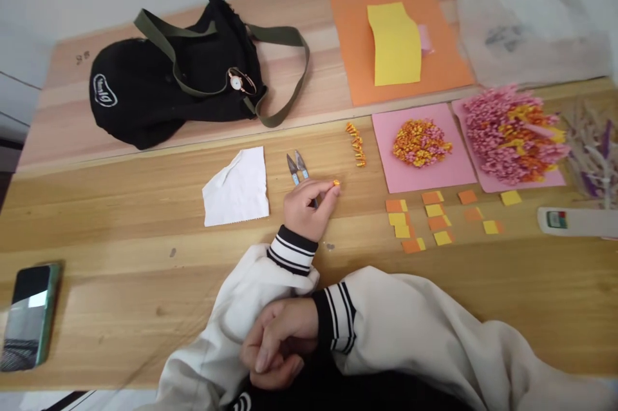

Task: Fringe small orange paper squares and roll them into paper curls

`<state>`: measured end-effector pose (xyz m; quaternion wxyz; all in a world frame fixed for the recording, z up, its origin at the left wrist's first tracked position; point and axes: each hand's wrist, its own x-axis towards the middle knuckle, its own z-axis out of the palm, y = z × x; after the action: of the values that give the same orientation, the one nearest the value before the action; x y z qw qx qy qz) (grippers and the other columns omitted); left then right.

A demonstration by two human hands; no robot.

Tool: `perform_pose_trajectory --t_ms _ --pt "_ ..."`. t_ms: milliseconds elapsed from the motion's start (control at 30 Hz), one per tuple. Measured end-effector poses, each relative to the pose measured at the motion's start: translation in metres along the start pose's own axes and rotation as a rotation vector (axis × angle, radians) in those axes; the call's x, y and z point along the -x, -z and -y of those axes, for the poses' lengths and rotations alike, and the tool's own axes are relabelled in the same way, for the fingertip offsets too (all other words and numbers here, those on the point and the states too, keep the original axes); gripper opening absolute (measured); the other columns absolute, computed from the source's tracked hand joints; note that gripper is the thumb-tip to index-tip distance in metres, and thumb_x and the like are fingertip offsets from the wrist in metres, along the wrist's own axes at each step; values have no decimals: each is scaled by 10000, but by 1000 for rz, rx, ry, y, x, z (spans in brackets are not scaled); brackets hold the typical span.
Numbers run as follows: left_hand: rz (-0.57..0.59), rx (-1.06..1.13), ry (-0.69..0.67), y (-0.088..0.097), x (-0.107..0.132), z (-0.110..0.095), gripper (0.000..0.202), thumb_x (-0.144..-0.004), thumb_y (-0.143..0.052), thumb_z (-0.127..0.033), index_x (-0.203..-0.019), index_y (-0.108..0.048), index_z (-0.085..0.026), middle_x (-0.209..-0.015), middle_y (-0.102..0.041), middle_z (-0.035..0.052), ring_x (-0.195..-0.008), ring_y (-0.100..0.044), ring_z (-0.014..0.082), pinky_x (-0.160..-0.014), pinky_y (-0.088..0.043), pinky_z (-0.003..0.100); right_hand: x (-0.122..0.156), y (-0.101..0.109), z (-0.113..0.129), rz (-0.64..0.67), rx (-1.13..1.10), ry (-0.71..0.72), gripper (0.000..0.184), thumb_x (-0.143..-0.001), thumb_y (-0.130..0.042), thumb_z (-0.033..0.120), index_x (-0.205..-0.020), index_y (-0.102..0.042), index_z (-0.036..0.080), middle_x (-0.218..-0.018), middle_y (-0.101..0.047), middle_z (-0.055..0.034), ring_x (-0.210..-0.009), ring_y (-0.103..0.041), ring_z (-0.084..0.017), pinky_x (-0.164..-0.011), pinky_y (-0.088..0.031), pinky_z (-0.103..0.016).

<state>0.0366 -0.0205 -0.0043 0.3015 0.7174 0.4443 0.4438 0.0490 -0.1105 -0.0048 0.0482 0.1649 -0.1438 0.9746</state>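
Observation:
My left hand [309, 205] reaches out over the wooden table [120, 282] and pinches a tiny rolled orange paper piece [336, 185] between thumb and fingertips. The hand lies over the handle end of small thread snips [297, 168], whose blades point away from me. My right hand [275, 346] rests near my body at the table's front edge, against my left sleeve, with its fingers curled in and nothing visible in them. A short row of rolled orange pieces [356, 143] lies just beyond the left hand.
A white paper scrap [236, 189] lies left of the snips and a phone [29, 314] at the near left. A black bag [168, 76] with a watch sits behind. Pink sheets [434, 172] with rolled-paper heaps, orange and yellow squares [434, 218], a glue stick [577, 221] and orange paper [357, 44] lie right.

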Motion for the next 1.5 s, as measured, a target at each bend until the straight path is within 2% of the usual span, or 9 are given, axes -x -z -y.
perform_pose_trajectory --t_ms 167,433,633,967,1500 --pt "-8 6 23 0 1 0 177 -796 -618 -240 -658 -682 -149 -624 -690 38 -565 -608 110 -556 -477 226 -1 3 -2 17 20 7 234 -759 -543 183 -563 -420 149 -399 -425 48 -345 -376 -60 -354 -288 -181" --pt "-3 24 36 -1 1 1 190 -784 -626 -263 -646 -686 -147 -586 -671 40 -547 -598 116 -527 -459 232 -1 1 -1 6 63 1 224 -749 -515 176 -554 -405 156 -388 -409 47 -330 -354 -62 -352 -287 -188" --pt "-22 73 49 -2 1 0 156 -758 -653 -256 -665 -702 -141 -627 -692 53 -534 -586 104 -534 -473 225 -3 4 -2 14 83 -11 214 -749 -512 173 -566 -401 159 -388 -410 47 -331 -359 -67 -352 -295 -193" --pt "-44 101 66 -4 1 3 114 -723 -675 -238 -654 -692 -149 -546 -640 12 -484 -524 81 -491 -429 210 -4 2 -2 -12 84 -25 220 -710 -529 184 -528 -409 156 -376 -415 41 -320 -360 -69 -340 -298 -191" --pt "-55 89 78 -5 3 5 110 -701 -689 -246 -643 -679 -153 -580 -655 7 -475 -522 69 -488 -443 207 -4 2 -3 -25 108 -46 223 -754 -502 167 -564 -384 167 -377 -409 42 -330 -349 -70 -334 -294 -192"
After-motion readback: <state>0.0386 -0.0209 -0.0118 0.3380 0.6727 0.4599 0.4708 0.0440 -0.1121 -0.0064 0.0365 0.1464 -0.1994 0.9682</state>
